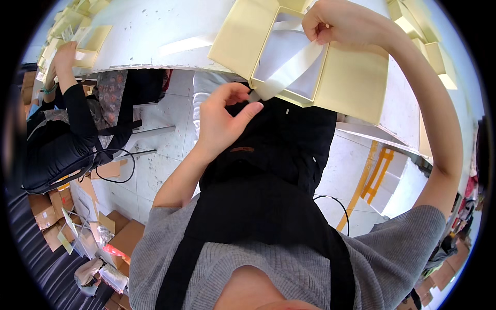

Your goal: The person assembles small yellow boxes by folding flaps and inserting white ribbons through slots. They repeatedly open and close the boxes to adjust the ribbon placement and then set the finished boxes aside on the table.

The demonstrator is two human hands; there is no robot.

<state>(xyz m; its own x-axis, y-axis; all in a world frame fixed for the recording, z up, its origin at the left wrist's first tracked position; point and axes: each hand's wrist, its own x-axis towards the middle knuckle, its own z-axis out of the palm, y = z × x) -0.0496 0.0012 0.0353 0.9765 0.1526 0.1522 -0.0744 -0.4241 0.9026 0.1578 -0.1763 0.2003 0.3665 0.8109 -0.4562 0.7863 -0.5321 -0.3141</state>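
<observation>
The right hand's [338,21] fingers grip a white ribbon [294,70] above an open cream box [297,97]; whether the left hand's [221,118] fingers hold its lower end cannot be determined. Below them, a brown label [242,150] is illegible. White tabletop [155,28] lies beyond the left fingers.

White ribbon [293,70] aslant over an open pale yellow box [295,97] with side flaps [355,82] outspread

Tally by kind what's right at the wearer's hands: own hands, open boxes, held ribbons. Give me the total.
Hands: 2, the left hand and the right hand
Boxes: 1, the open cream box
Ribbons: 1, the white ribbon pinched in the right hand
Total: 4
</observation>
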